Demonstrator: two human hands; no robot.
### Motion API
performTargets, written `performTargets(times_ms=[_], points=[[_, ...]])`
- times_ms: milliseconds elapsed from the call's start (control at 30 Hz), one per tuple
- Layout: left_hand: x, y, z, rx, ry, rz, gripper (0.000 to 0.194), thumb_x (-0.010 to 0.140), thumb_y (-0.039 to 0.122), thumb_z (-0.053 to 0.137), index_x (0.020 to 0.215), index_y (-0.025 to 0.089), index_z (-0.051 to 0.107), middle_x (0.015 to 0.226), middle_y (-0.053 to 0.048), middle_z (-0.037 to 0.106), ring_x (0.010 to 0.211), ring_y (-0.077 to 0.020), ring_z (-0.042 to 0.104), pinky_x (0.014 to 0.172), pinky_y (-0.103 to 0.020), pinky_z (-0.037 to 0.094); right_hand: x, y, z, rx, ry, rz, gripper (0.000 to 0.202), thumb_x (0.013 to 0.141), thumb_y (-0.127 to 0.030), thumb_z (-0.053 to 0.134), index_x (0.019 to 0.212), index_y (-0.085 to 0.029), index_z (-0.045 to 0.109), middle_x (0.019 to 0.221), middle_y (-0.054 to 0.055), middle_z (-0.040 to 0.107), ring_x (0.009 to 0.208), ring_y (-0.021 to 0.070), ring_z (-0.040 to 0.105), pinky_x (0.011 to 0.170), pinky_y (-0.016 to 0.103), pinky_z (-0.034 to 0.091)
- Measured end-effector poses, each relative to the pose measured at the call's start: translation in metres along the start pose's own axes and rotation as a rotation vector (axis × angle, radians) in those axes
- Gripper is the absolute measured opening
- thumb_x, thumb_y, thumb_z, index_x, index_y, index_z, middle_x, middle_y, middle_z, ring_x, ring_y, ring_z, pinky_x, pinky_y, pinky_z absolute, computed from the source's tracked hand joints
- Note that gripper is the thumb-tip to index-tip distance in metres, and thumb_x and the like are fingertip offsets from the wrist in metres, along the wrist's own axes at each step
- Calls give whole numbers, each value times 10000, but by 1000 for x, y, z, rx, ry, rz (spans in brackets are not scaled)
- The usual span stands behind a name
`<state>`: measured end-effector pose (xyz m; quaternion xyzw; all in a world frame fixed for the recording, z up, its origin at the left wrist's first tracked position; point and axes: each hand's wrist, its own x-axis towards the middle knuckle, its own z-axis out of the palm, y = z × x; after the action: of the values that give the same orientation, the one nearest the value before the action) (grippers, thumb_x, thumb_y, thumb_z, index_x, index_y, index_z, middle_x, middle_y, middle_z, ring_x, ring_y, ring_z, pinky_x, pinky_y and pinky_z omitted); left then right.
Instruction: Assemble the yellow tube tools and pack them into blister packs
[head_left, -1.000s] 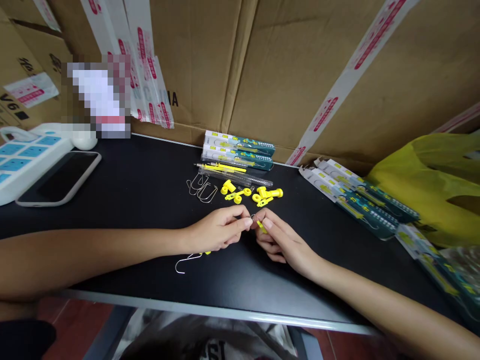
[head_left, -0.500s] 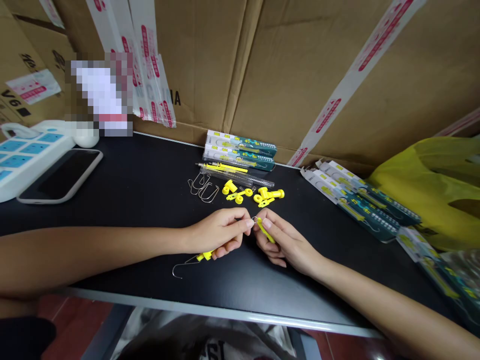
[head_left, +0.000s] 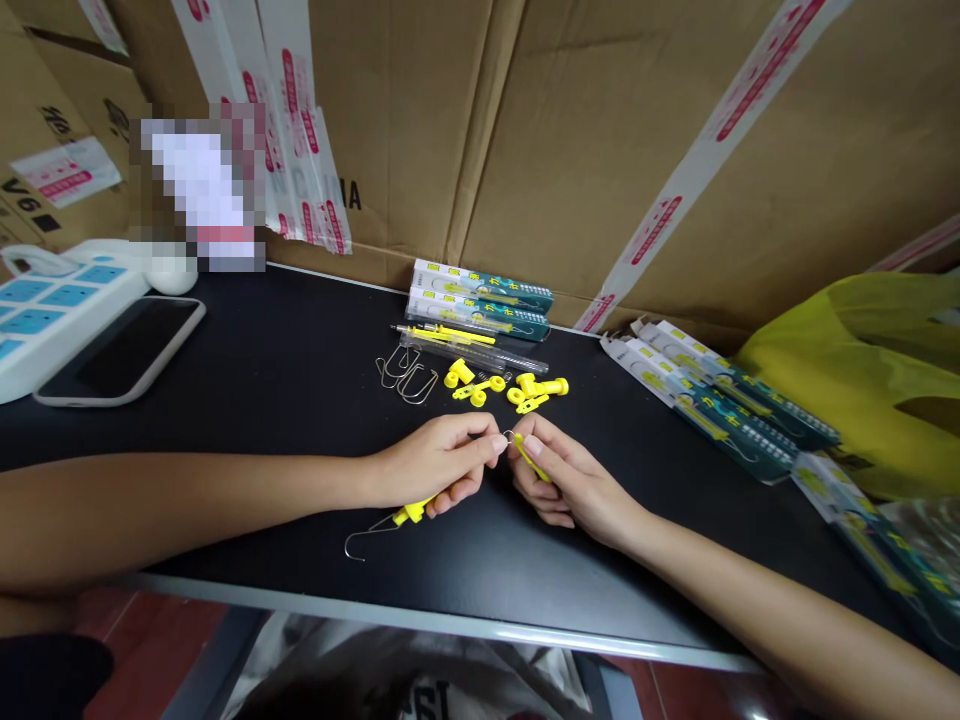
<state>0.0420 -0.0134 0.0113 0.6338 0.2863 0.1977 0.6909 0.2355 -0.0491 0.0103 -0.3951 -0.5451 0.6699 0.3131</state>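
My left hand (head_left: 442,460) is closed around a spring scale, its middle hidden in the fingers. The scale's yellow end (head_left: 411,513) and its bent wire hook (head_left: 354,548) stick out below the palm, toward the table's front edge. Thumb and index finger of that hand pinch a thin wire ring (head_left: 509,437). Close beside it, my right hand (head_left: 570,480) is closed on a narrow yellow plastic strip (head_left: 534,462), whose upper end meets the ring. Whether the ring passes through the strip is too small to tell.
Beyond the hands lie loose yellow plastic parts (head_left: 480,385), wire hooks (head_left: 409,378) and clear tubes (head_left: 517,360). Printed boxes (head_left: 480,300) stand behind, with more boxes (head_left: 697,400) at right by a yellow bag (head_left: 847,380). A phone (head_left: 124,350) and power strip (head_left: 67,310) sit left.
Almost nothing differs. Both hands keep their grips, and the hook below my left hand has shifted very slightly downward.
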Motion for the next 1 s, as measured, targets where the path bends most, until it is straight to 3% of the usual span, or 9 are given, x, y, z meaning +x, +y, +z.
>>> performTargets(times_ms=[1000], points=[[2, -2, -1, 5, -29, 30, 255, 923, 417, 398, 784, 202, 394, 473, 109, 371, 328, -30, 318, 288, -98, 263, 1, -5, -2, 17, -47, 61, 214, 959, -415, 394, 855, -228, 397, 516, -116, 276, 403, 38, 133, 317, 97, 149]])
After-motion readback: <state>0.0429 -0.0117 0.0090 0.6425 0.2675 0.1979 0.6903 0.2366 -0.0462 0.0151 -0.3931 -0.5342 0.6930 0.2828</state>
